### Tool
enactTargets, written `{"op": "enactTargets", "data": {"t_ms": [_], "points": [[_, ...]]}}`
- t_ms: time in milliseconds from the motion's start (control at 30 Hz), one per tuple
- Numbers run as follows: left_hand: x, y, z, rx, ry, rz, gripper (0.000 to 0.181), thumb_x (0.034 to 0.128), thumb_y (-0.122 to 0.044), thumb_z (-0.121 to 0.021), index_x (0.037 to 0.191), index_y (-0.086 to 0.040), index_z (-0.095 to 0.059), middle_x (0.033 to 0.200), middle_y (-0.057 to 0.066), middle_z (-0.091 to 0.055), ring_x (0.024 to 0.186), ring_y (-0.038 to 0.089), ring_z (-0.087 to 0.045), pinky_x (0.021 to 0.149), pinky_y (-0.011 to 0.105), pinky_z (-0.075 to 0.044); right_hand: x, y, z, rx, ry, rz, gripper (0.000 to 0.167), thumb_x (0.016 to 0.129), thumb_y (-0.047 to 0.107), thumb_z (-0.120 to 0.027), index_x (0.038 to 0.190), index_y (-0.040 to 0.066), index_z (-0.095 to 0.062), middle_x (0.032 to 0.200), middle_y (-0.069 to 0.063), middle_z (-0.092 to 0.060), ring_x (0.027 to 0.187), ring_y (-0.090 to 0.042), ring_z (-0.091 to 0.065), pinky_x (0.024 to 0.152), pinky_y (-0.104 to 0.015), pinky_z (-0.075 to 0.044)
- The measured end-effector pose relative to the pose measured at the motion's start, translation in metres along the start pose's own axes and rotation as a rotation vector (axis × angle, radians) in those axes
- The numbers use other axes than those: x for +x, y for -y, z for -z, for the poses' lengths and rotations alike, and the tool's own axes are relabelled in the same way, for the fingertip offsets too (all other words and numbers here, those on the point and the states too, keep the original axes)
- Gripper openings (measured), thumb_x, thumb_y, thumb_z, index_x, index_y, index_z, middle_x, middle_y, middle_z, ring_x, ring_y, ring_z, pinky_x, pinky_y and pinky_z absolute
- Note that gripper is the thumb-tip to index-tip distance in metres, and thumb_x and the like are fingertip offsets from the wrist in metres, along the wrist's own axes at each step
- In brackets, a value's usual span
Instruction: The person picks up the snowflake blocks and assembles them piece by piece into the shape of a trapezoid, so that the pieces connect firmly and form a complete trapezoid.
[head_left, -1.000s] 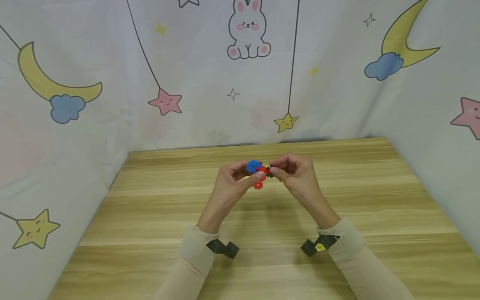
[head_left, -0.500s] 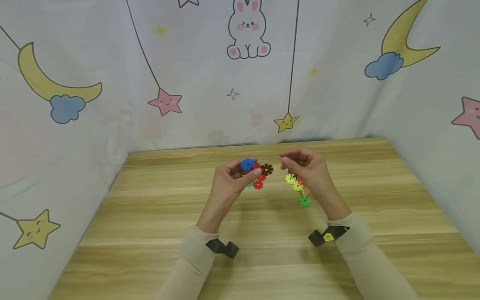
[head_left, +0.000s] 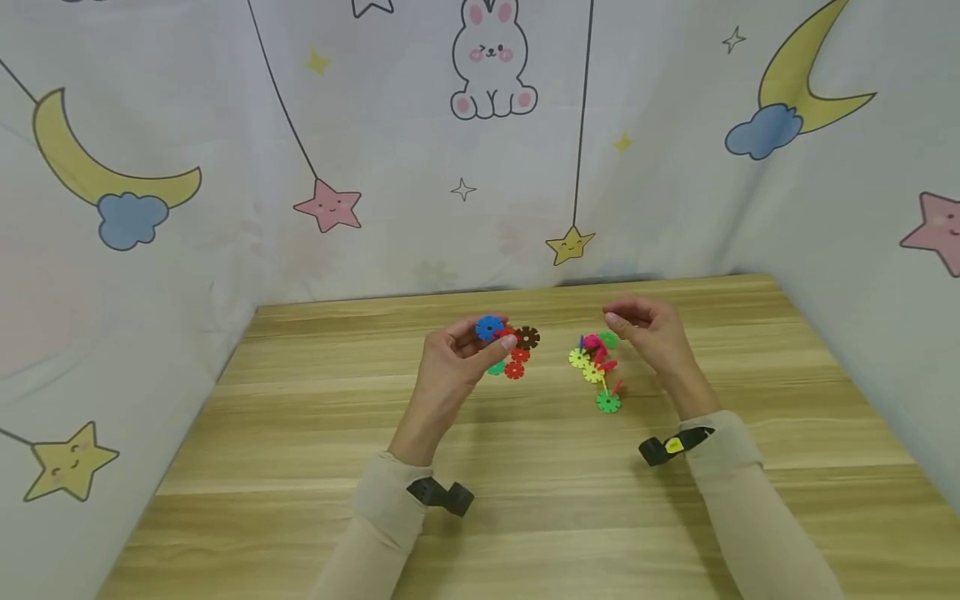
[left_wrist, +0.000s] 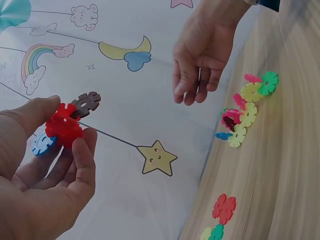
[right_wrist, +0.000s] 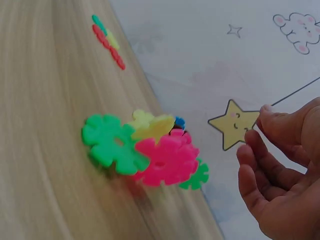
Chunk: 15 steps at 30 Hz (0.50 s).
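My left hand (head_left: 455, 360) pinches a small cluster of notched plastic snowflake discs between thumb and fingers. In it are a blue disc (head_left: 489, 327), a brown disc (head_left: 528, 337) and red discs (left_wrist: 65, 131) joined between them. Off to the right, my right hand (head_left: 654, 332) hovers with loosely bent fingers and nothing in them. It is nearest to a larger joined piece on the table, made of pink discs (right_wrist: 167, 159), yellow discs (head_left: 593, 372) and green discs (head_left: 608, 402), with a bit of blue showing.
Below my left hand, red discs (head_left: 514, 369) and a green disc (head_left: 496, 367) lie flat on the wood-grain table (head_left: 315, 467), a yellow one (left_wrist: 206, 233) beside them. A printed cloth wall (head_left: 405, 150) rises along the table's back edge and sides.
My right hand has let go of the brown disc on the cluster and moved right and slightly up, uncovering the pink, yellow and green piece. My left hand has shifted slightly left with the cluster.
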<state>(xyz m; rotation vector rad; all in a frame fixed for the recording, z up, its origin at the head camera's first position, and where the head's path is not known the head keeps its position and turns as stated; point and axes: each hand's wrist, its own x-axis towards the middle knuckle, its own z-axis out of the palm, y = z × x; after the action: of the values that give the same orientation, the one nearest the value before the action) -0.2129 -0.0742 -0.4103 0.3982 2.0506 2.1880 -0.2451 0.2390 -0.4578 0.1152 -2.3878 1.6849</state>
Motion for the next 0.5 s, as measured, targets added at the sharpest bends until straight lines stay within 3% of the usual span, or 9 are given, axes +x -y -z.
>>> {"op": "enactTargets", "data": {"t_ms": [133,267,400,500], "points": [[0.001,0.001,0.0,0.001,0.003,0.0,0.033,0.0959,-0.017,-0.082,0.128,-0.01,-0.076,0.108,-0.004,-0.079,0.097,0.011,-0.075,0.079,0.02,-0.061,0.0,-0.016,0.0,-0.132,0.002,-0.015,0.036,0.106,0.023,-0.071,0.133,0.0,-0.072,0.133,-0.021,-0.073,0.114,-0.016,-0.063,0.086,-0.015,-0.051],[0.001,0.002,0.0,0.003,0.005,0.007,0.033,0.0958,-0.016,-0.082,0.127,-0.009,-0.076,0.107,-0.004,-0.079,0.096,0.011,-0.075,0.079,0.02,-0.061,0.001,-0.028,-0.007,-0.175,0.029,-0.061,0.039,0.106,0.027,-0.069,0.139,0.005,-0.07,0.143,-0.019,-0.067,0.128,-0.032,-0.058,0.096,-0.031,-0.053],[0.001,0.003,0.0,-0.001,0.018,0.006,0.032,0.0958,-0.016,-0.082,0.127,-0.009,-0.076,0.108,-0.003,-0.078,0.098,0.011,-0.076,0.082,0.021,-0.062,0.003,-0.036,-0.015,-0.246,0.032,-0.056,0.041,0.105,0.027,-0.07,0.138,0.003,-0.07,0.14,-0.021,-0.07,0.126,-0.038,-0.062,0.104,-0.045,-0.053],[0.001,0.003,0.0,-0.006,0.026,-0.002,0.032,0.0958,-0.015,-0.082,0.126,-0.008,-0.076,0.109,-0.003,-0.078,0.099,0.011,-0.076,0.083,0.022,-0.062,0.003,-0.039,-0.018,-0.305,0.012,-0.057,0.038,0.104,0.026,-0.071,0.135,0.003,-0.071,0.134,-0.023,-0.073,0.117,-0.038,-0.066,0.101,-0.046,-0.052]]}}
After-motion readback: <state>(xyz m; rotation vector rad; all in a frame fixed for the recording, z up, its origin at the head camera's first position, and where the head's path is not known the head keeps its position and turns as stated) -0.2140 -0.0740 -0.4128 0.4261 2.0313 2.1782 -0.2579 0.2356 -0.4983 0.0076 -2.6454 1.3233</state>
